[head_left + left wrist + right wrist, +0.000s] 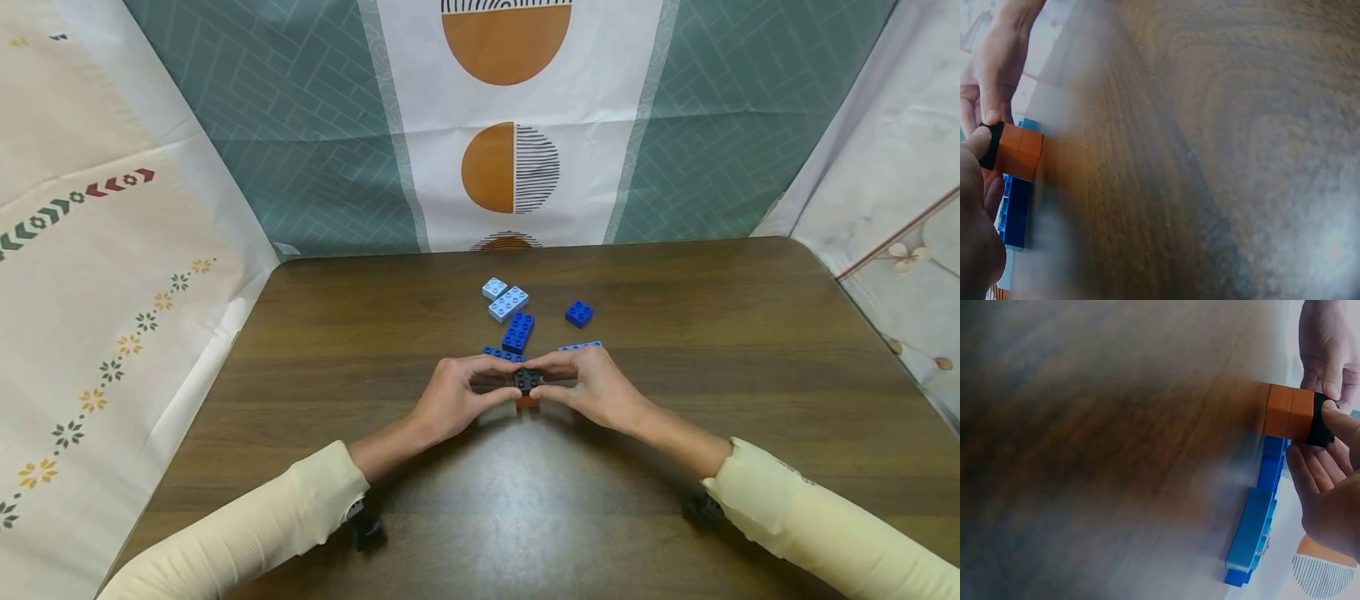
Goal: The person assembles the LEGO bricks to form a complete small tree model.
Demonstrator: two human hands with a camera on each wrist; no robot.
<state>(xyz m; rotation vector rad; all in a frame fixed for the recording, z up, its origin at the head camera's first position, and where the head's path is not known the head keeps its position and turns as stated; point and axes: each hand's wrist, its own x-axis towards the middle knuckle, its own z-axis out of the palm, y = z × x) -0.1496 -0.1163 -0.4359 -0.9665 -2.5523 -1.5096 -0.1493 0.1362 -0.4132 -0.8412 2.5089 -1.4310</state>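
A black toy building brick (527, 379) with studs on top sits on two stacked orange bricks (1288, 412), which stand upright on the wooden table. From the left, my left hand (453, 396) pinches the black brick, its thumb on the near side and its fingers behind. My right hand (600, 387) does the same from the right, so the fingertips of both hands nearly meet around it. In the left wrist view the orange bricks (1020, 153) stay uncovered below the fingers.
Just behind the stack lie a dark blue brick (504, 354) and a lighter blue one (581, 345), both partly hidden by the hands. Farther back are a long dark blue brick (518, 332), two pale blue bricks (508, 304) and a small dark blue brick (579, 313).
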